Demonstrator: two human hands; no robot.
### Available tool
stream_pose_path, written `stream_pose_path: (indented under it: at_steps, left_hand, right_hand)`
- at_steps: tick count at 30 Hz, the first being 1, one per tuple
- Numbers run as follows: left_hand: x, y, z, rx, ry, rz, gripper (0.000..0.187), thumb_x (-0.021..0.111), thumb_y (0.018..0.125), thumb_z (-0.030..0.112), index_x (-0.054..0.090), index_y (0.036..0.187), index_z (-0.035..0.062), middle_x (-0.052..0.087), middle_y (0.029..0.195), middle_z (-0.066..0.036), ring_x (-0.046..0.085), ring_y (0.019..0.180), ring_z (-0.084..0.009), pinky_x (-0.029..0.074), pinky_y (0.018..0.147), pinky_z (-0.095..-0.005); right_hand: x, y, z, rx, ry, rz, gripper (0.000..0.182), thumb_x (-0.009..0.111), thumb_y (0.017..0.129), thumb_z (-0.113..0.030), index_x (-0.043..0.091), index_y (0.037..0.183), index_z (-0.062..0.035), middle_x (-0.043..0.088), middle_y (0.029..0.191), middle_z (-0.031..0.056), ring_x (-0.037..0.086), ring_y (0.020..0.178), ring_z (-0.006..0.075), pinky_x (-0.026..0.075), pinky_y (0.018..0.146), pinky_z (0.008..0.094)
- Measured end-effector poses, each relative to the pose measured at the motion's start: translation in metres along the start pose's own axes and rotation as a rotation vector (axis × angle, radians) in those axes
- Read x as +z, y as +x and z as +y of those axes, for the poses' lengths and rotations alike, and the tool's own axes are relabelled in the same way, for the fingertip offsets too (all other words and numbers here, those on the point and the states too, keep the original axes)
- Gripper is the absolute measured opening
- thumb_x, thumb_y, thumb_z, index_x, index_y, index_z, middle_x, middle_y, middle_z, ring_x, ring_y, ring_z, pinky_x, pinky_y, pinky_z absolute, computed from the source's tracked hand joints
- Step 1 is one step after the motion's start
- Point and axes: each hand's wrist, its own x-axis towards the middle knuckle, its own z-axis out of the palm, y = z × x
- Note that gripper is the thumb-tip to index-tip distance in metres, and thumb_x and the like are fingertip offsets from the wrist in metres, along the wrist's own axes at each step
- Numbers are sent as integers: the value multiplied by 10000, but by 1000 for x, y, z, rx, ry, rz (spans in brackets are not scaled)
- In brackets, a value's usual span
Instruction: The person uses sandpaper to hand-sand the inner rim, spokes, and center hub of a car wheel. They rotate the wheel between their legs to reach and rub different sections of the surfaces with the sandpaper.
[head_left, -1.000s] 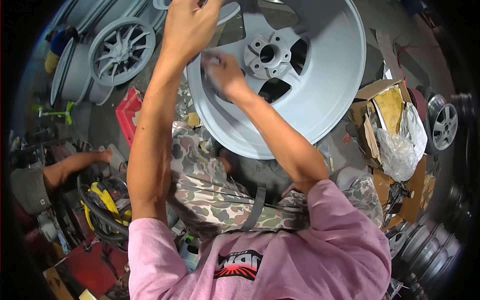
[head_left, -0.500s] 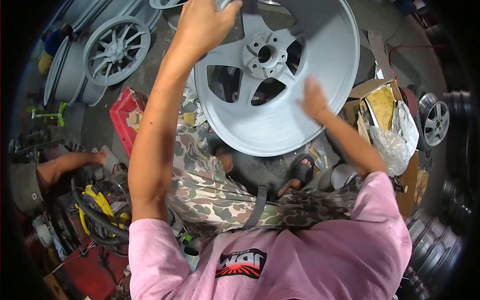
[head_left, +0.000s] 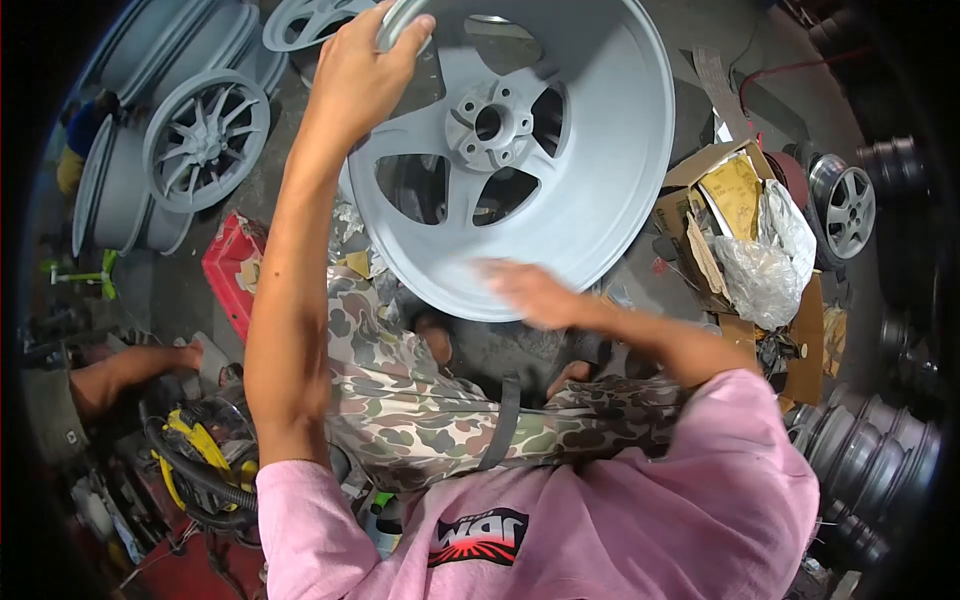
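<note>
A large grey wheel rim [head_left: 610, 190] with wide spokes and a bolt-holed hub stands tilted in front of me, its hollow side facing me. My left hand [head_left: 365, 70] is closed around its edge at the upper left, thumb over the lip. My right hand [head_left: 530, 292], blurred by motion, is at the lower inside of the barrel. Its fingers stretch out to the left, and nothing shows in them. The palm side is hidden.
Grey wheel rims [head_left: 207, 140] stand at the upper left, near a red case [head_left: 232, 275]. To the right are a cardboard box [head_left: 715, 165] with paper and plastic, and a silver wheel [head_left: 848, 212]. Another person's leg [head_left: 130, 375] and a yellow-and-black tool [head_left: 195, 440] are at the left.
My right hand has swept left and down along the inside of the rim. The rim and my left hand appear further left in view, and the surroundings have shifted left too.
</note>
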Motion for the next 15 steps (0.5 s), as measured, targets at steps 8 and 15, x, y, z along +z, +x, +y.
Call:
stream_pose_path:
  at_steps: [8, 15]
  left_hand:
    - [-2, -4, -4, -15, 215, -93, 453, 667, 951, 285, 656, 1339, 52, 661, 746, -101, 594, 654, -140, 492, 680, -347]
    - [3, -5, 7, -15, 156, -34, 495, 646, 919, 216, 626, 1380, 35, 651, 686, -103, 592, 566, -141, 489, 600, -342]
  right_hand:
    - [-164, 24, 123, 377, -1680, -55, 400, 512, 1027, -272, 638, 1305, -12, 509, 1490, 162, 423, 1418, 317, 264, 1204, 527]
    - [3, 40, -21, 520, -162, -132, 463, 377, 1088, -397, 615, 1338, -89, 601, 1359, 205, 539, 1295, 376, 416, 1131, 467]
